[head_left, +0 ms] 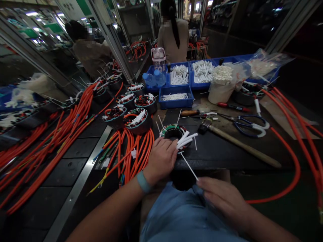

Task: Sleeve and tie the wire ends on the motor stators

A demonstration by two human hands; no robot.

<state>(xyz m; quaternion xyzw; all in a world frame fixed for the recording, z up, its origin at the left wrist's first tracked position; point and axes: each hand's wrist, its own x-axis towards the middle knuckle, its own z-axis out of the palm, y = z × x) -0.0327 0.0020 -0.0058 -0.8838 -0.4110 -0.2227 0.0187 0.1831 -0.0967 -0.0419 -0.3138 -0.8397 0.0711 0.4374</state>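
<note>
A ring-shaped motor stator [173, 127] with green and red windings lies near the front edge of the black bench. My left hand [163, 155] grips its near left side, fingers bent over the rim. Thick white sleeves [186, 139] stick out on the right of the ring, by my left thumb. A thin white cord [189, 166] runs taut from the near side of the stator down to my right hand [222, 194], whose fingertips pinch its end. More thin white ends stand up around the ring. The underside of the stator is hidden.
Behind lie a hammer [229, 138], scissors [251, 125] and a wooden-handled tool [190, 113]. Blue bins [175, 103] hold white sleeves. Other stators [138, 125] with orange cables [128, 151] crowd the left. An orange cable [294, 158] loops at right. Two people sit beyond.
</note>
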